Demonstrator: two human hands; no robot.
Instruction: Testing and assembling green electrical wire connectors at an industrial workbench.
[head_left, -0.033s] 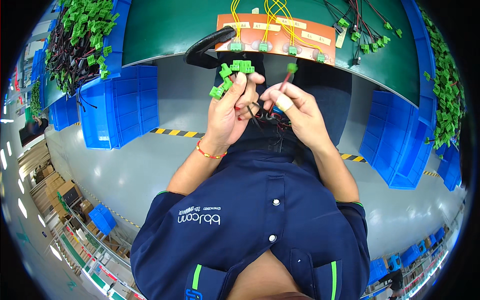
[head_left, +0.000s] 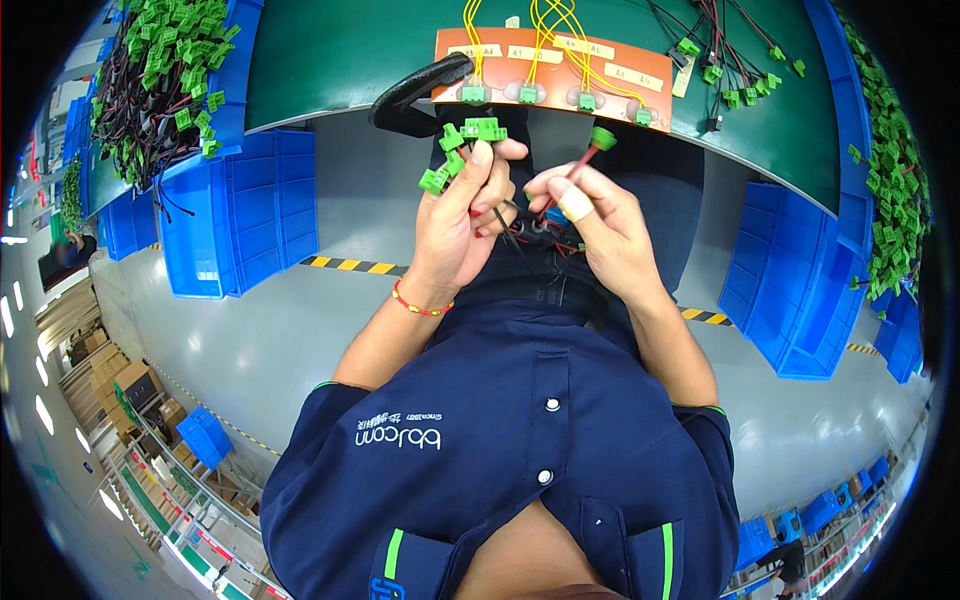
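My left hand (head_left: 462, 215) is closed round a bunch of green terminal connectors (head_left: 484, 130), which stick out above the thumb and fingers. Dark leads hang below that hand. Between thumb and fingers, my right hand (head_left: 598, 212) pinches a red-and-black wire lead (head_left: 577, 168). A green connector (head_left: 602, 139) tips this lead, slightly blurred and apart from the board. More dark wires and black parts (head_left: 535, 232) hang between the hands, partly hidden. Past my hands, an orange board (head_left: 556, 65) carries a row of green sockets (head_left: 528, 94) with yellow wires (head_left: 535, 60).
A black curved bar (head_left: 415, 92) juts from the green table (head_left: 345, 60) at the board's left. Wired connectors (head_left: 735, 80) lie right of the board. Full blue bins of connectors (head_left: 165, 80) flank the table at both sides, with blue crates (head_left: 245, 215) below.
My right hand has shifted slightly to the right, and the green connector on its lead has swung right. My left hand stays almost still.
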